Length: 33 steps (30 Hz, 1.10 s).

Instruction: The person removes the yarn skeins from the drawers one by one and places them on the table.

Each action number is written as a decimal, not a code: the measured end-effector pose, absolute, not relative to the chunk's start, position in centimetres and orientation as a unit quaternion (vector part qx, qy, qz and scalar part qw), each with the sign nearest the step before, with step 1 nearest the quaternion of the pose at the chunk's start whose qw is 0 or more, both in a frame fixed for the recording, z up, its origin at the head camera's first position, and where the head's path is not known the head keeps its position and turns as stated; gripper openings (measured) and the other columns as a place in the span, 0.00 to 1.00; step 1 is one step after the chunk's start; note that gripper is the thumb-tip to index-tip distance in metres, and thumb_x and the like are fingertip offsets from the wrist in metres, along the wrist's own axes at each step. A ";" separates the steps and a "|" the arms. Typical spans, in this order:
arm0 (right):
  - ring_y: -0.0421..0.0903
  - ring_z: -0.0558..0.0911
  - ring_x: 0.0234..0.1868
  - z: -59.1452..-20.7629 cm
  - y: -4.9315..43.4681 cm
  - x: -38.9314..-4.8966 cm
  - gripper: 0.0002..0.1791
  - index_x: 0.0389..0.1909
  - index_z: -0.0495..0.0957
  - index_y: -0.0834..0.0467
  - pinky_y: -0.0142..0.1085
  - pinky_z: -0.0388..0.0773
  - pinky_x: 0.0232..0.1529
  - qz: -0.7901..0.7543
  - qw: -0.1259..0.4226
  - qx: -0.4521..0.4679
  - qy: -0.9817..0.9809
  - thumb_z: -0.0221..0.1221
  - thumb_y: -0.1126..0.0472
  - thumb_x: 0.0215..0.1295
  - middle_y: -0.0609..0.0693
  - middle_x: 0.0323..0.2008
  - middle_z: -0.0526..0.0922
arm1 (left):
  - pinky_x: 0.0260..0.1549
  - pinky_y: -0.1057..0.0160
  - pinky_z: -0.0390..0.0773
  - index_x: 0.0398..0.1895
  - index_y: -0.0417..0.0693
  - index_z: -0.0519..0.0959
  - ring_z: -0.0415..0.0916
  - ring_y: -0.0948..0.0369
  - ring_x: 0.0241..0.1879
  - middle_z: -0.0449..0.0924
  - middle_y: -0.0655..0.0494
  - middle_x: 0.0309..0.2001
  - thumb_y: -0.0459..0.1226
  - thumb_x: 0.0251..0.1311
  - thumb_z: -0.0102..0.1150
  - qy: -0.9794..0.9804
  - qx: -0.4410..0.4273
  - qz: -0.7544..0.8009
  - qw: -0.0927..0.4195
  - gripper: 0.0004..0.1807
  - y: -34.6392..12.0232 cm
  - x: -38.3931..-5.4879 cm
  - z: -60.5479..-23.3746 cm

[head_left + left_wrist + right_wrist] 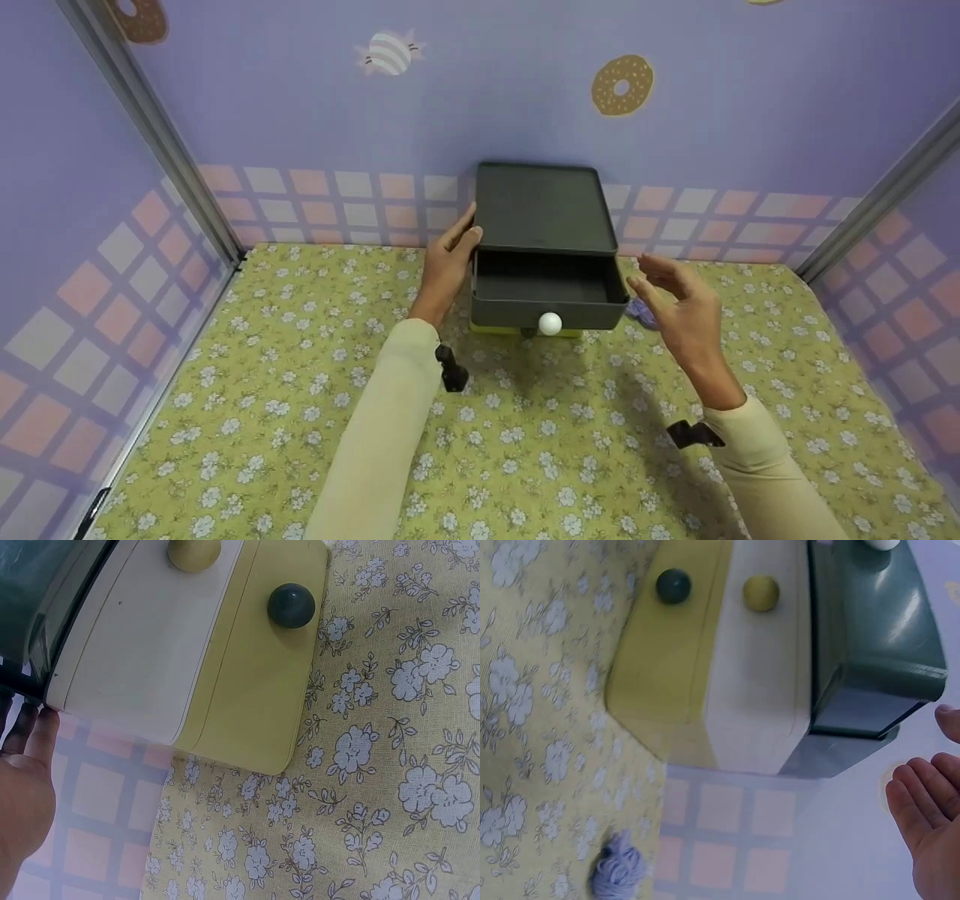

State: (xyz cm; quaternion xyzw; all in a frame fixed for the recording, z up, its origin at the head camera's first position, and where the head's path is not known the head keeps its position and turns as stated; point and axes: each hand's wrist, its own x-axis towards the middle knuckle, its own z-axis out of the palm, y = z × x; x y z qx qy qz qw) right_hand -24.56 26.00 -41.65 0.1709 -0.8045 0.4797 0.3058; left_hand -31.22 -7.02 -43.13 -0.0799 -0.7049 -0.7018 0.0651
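Note:
A small drawer cabinet (546, 206) stands against the back wall, its dark top drawer (517, 313) pulled out, with nothing visible inside. That drawer has a white round knob (550, 324). Below it are a white drawer (142, 630) with a yellow knob and a yellow drawer (255, 667) with a dark knob, both closed. My left hand (445, 262) rests on the cabinet's left side, fingers along its upper edge. To the right of the open drawer, my right hand (681, 309) is held in the air, fingers loosely bent, holding nothing.
A ball of purple yarn (619, 870) lies on the flowered tablecloth (285, 435), right of the cabinet and partly behind my right hand in the head view. Purple walls (495, 90) with metal corner posts enclose the table at the back and sides.

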 end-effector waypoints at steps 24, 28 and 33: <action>0.55 0.89 0.48 -40.8 22.3 -20.4 0.22 0.57 0.86 0.67 0.37 0.85 0.52 0.558 0.267 0.303 -0.725 0.68 0.82 0.63 0.62 0.51 0.88 | 0.55 0.56 0.68 0.83 0.68 0.66 0.70 0.60 0.46 0.62 0.59 0.80 0.52 0.82 0.54 -0.702 -0.072 -0.706 0.057 0.30 -7.1 -31.3 -43.0; 0.55 0.89 0.47 -41.5 21.7 -20.1 0.21 0.55 0.86 0.68 0.37 0.85 0.51 0.557 0.261 0.319 -0.721 0.68 0.82 0.62 0.63 0.50 0.88 | 0.55 0.55 0.67 0.82 0.70 0.66 0.70 0.62 0.64 0.61 0.60 0.81 0.53 0.81 0.54 -0.705 -0.072 -0.704 0.057 0.30 -7.1 -31.3 -43.0; 0.57 0.88 0.47 -42.6 21.0 -19.9 0.19 0.54 0.86 0.68 0.38 0.85 0.51 0.561 0.250 0.330 -0.717 0.68 0.82 0.62 0.62 0.49 0.87 | 0.50 0.57 0.69 0.81 0.72 0.66 0.75 0.66 0.49 0.63 0.60 0.80 0.54 0.81 0.54 -0.711 -0.070 -0.697 0.057 0.29 -7.1 -31.3 -43.0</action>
